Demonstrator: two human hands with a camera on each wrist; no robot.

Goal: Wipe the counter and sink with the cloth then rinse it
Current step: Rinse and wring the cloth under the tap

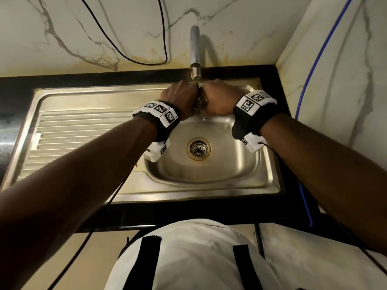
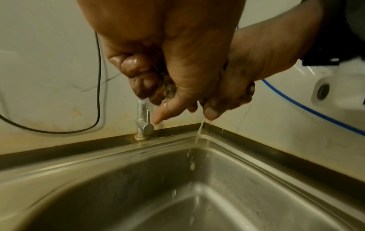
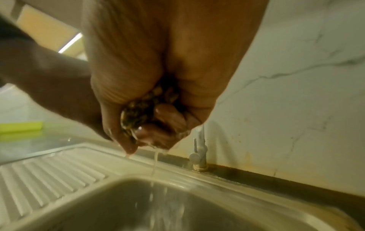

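A dark patterned cloth [image 1: 201,101] is bunched between my two hands over the back of the steel sink [image 1: 211,170], just under the tap [image 1: 195,51]. My left hand [image 1: 180,95] grips its left end with curled fingers, and my right hand [image 1: 219,97] grips the right end. The wet cloth [image 2: 168,85] shows between my left fingers [image 2: 136,70]. Cloudy water [image 2: 199,132] streams from my fists into the basin. In the right wrist view the cloth [image 3: 136,114] bulges from my fist and water [image 3: 155,164] runs off it.
A ribbed draining board [image 1: 79,139] lies left of the basin, with the drain [image 1: 198,148] at the basin's middle. Black counter [image 1: 188,212] frames the sink. A black cable [image 1: 125,53] and a blue cable [image 1: 310,76] hang on the marble walls. A yellow-green object [image 3: 19,126] sits far left.
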